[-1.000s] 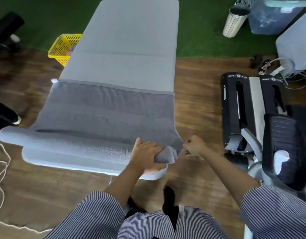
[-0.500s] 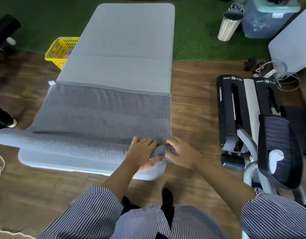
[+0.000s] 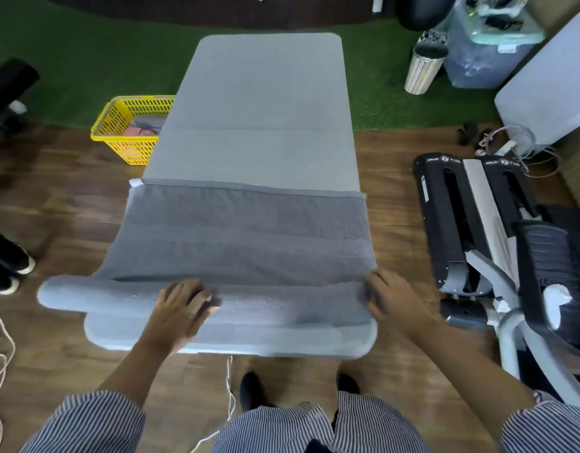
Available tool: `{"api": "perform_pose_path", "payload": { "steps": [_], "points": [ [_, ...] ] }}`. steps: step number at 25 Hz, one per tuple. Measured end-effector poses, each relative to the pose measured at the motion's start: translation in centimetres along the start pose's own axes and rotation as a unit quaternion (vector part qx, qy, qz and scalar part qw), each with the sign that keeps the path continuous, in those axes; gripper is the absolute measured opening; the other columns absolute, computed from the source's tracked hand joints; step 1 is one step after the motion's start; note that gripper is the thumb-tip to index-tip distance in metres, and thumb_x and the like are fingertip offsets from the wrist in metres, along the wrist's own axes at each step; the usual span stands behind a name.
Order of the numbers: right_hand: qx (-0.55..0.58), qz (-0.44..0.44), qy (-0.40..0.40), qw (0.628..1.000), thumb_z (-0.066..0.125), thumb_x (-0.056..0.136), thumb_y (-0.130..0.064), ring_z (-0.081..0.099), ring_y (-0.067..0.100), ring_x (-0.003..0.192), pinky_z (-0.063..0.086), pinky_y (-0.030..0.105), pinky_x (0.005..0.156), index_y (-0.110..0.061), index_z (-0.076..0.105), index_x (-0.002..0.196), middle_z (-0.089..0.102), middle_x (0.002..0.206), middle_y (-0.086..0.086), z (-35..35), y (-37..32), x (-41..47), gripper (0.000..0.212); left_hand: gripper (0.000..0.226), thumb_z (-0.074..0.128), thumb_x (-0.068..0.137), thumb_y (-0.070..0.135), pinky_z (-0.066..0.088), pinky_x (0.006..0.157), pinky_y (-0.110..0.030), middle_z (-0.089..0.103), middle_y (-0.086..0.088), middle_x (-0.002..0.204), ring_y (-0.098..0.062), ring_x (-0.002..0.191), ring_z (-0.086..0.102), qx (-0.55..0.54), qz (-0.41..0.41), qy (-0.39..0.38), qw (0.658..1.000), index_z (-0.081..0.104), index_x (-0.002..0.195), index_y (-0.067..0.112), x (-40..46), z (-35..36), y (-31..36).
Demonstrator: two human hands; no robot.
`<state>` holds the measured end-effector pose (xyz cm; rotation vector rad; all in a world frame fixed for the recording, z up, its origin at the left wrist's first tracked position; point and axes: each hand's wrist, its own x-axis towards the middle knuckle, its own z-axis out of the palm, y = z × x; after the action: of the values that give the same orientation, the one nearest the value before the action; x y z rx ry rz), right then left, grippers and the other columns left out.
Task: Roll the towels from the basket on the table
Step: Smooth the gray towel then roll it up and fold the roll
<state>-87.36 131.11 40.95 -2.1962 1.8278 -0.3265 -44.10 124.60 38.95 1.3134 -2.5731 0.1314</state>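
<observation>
A: Since the roll had only begun at the table's (image 3: 265, 93) near edge, what could have gone wrong?

B: The grey towel (image 3: 249, 230) lay across the table's near half, its rolled part overhanging the left edge. With the left hand (image 3: 180, 308) near the middle and the right hand (image 3: 388, 295) at the right edge, that far left end had no support, so I'd judge it could lag and leave the roll slack or crooked.

A: And the hands themselves?

B: Both lay on the roll, fingers bent over it, gripping the towel. Motion blur hid the fingertips.

A: More towels?

B: In the yellow basket (image 3: 118, 125) on the floor by the table's far left side.
</observation>
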Motion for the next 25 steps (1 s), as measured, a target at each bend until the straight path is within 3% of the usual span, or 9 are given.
{"api": "perform_pose_path", "payload": {
  "steps": [4,7,11,13,15,17,20,22,25],
  "points": [
    [-0.039,0.034,0.026,0.998,0.039,0.069,-0.019,0.064,0.027,0.082,0.048,0.035,0.073,-0.01,0.068,0.096,0.066,0.095,0.005,0.5,-1.7,0.1,0.041,0.047,0.032,0.098,0.051,0.038,0.083,-0.041,0.06,-0.007,0.106,-0.028,0.093,0.06,-0.018,0.023,-0.062,0.998,0.065,0.118,0.022,-1.4,-1.7,-7.2],
    [-0.047,0.082,0.002,0.996,0.043,0.07,-0.027,0.066,0.031,0.086,0.051,0.043,0.077,-0.007,0.071,0.099,0.069,0.099,0.008,1.0,-2.6,-0.5,0.045,0.05,0.044,0.089,0.05,0.035,0.089,-0.041,0.059,-0.007,0.112,-0.025,0.103,0.057,-0.025,0.05,-0.135,0.989,0.056,0.133,0.029,-2.3,-2.9,-11.4],
    [-0.077,0.118,-0.065,0.988,0.063,0.055,-0.034,0.063,0.032,0.098,0.05,0.048,0.082,-0.006,0.064,0.112,0.066,0.11,0.009,1.2,-3.0,-1.7,0.064,0.07,0.048,0.074,0.042,0.034,0.097,-0.048,0.057,-0.005,0.116,-0.022,0.111,0.054,-0.02,0.046,-0.206,0.977,0.044,0.142,0.031,-2.7,-3.3,-13.4],
    [-0.088,0.132,-0.075,0.984,0.061,0.056,-0.033,0.065,0.031,0.091,0.05,0.047,0.08,-0.009,0.066,0.106,0.068,0.099,0.006,1.2,-3.2,-1.9,0.056,0.068,0.045,0.073,0.034,0.038,0.09,-0.044,0.058,-0.003,0.109,-0.024,0.101,0.06,-0.033,0.025,-0.208,0.977,0.046,0.14,0.03,-2.5,-3.2,-13.1],
    [-0.096,0.14,-0.066,0.983,0.047,0.063,-0.04,0.064,0.026,0.081,0.048,0.042,0.08,-0.014,0.067,0.091,0.067,0.083,0.0,0.6,-3.5,-1.4,0.043,0.063,0.041,0.073,0.028,0.043,0.08,-0.041,0.06,0.0,0.103,-0.023,0.091,0.063,-0.048,0.02,-0.195,0.979,0.049,0.135,0.03,-2.1,-3.2,-12.6],
    [-0.095,0.14,-0.093,0.981,0.035,0.064,-0.044,0.059,0.024,0.074,0.045,0.042,0.081,-0.014,0.061,0.077,0.061,0.071,-0.002,-0.1,-3.8,-0.5,0.042,0.057,0.038,0.075,0.027,0.047,0.079,-0.045,0.063,0.001,0.105,-0.023,0.088,0.065,-0.049,0.014,-0.188,0.981,0.05,0.13,0.029,-1.4,-3.2,-12.9],
    [-0.104,0.161,-0.08,0.978,0.052,0.07,-0.027,0.059,0.029,0.091,0.04,0.048,0.096,-0.009,0.064,0.095,0.063,0.092,0.006,-0.1,-4.1,1.0,0.033,0.052,0.036,0.077,0.032,0.038,0.095,-0.062,0.062,-0.008,0.115,-0.03,0.099,0.064,-0.03,-0.054,-0.156,0.986,0.053,0.124,0.017,-1.1,-3.2,-13.2],
    [-0.082,0.126,-0.019,0.988,0.057,0.061,-0.008,0.06,0.038,0.094,0.047,0.051,0.088,-0.001,0.063,0.107,0.063,0.104,0.014,1.0,-4.4,1.1,0.046,0.049,0.039,0.077,0.035,0.036,0.096,-0.062,0.062,-0.014,0.111,-0.034,0.098,0.063,-0.009,-0.088,-0.128,0.988,0.057,0.115,0.01,-1.3,-3.3,-12.9],
    [-0.082,0.071,0.017,0.994,0.053,0.056,-0.008,0.062,0.037,0.088,0.051,0.052,0.082,0.0,0.065,0.106,0.064,0.101,0.015,2.5,-4.7,-0.2,0.052,0.048,0.042,0.078,0.04,0.029,0.102,-0.06,0.063,-0.008,0.113,-0.029,0.101,0.061,-0.002,-0.094,-0.103,0.99,0.062,0.113,0.013,-2.3,-3.0,-13.3]
  ]
}}
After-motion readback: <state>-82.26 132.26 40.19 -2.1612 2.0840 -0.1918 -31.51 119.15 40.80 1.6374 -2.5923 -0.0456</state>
